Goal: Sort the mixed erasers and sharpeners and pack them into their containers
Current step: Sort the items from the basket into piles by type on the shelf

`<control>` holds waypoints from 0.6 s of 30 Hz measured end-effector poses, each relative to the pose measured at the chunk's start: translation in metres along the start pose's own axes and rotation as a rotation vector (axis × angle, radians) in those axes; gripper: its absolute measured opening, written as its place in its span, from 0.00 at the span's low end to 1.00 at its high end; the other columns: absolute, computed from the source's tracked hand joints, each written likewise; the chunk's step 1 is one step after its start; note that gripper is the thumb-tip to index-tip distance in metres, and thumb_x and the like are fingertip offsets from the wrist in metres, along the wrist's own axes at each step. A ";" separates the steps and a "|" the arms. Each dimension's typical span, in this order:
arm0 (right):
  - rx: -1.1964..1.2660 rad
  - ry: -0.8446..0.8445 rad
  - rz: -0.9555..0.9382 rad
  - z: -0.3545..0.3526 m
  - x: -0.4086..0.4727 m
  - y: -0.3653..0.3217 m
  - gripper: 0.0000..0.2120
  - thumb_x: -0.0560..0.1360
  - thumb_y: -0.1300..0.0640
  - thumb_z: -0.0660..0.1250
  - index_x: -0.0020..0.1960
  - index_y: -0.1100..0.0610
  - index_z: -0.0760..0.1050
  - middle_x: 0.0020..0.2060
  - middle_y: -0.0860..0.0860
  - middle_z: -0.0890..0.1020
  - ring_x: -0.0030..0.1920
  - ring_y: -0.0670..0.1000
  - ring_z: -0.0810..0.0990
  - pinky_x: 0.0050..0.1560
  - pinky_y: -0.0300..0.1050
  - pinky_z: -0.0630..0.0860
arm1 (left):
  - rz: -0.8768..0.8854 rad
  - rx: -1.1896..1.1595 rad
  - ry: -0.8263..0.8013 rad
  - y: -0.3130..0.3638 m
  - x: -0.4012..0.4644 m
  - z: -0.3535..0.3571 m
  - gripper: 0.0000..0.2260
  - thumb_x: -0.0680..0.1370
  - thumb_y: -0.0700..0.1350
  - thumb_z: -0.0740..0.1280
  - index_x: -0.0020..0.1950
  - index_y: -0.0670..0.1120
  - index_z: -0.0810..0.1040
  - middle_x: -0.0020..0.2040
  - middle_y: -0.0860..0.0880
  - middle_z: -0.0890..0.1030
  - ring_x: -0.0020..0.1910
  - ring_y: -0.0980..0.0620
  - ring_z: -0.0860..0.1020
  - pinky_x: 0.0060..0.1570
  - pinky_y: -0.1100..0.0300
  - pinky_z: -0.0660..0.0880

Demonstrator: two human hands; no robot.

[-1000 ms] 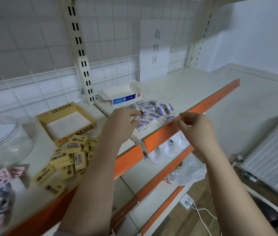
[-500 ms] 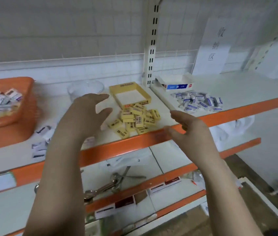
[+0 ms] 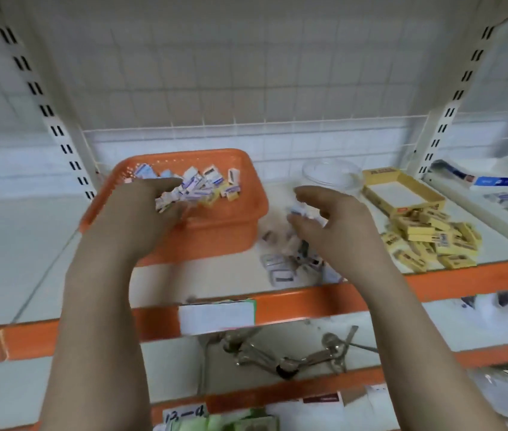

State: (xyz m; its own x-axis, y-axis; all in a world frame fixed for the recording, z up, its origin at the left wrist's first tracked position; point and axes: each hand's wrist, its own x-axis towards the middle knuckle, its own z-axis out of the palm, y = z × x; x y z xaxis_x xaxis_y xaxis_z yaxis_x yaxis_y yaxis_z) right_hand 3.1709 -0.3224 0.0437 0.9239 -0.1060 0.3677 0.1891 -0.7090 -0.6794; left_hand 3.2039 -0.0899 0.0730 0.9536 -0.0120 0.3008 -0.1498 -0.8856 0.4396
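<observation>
L hand [image 3: 140,213] fingers curled in orange mesh basket [image 3: 246,194]; R hand [image 3: 330,222] pinching small eraser [image 3: 297,210].

This looks like a shop or stockroom aisle. White slotted uprights [image 3: 53,126] at 10 and 2 o'clock carry white shelves with orange front rails [image 3: 308,301], backed by a wire grid panel [image 3: 246,73]. A paper price label [image 3: 217,315] sits on the rail at 6 o'clock, and boxed stationery [image 3: 427,241] lies heaped at 3 o'clock.
</observation>
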 end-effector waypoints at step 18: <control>-0.790 -0.933 -0.432 0.176 0.150 -0.093 0.31 0.71 0.57 0.72 0.71 0.55 0.66 0.65 0.52 0.74 0.64 0.53 0.73 0.58 0.40 0.68 | 0.102 -0.011 -0.107 -0.123 0.047 -0.036 0.18 0.78 0.49 0.64 0.68 0.56 0.71 0.67 0.53 0.73 0.64 0.52 0.70 0.59 0.61 0.64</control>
State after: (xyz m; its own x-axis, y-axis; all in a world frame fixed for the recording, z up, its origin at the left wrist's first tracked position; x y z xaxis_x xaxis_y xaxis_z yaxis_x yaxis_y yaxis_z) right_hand 3.3507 -0.1500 0.0503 0.7797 0.5294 -0.3342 0.5773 -0.8146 0.0565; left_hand 3.2574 0.0353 0.0630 0.9556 -0.1517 0.2527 -0.2496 -0.8723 0.4205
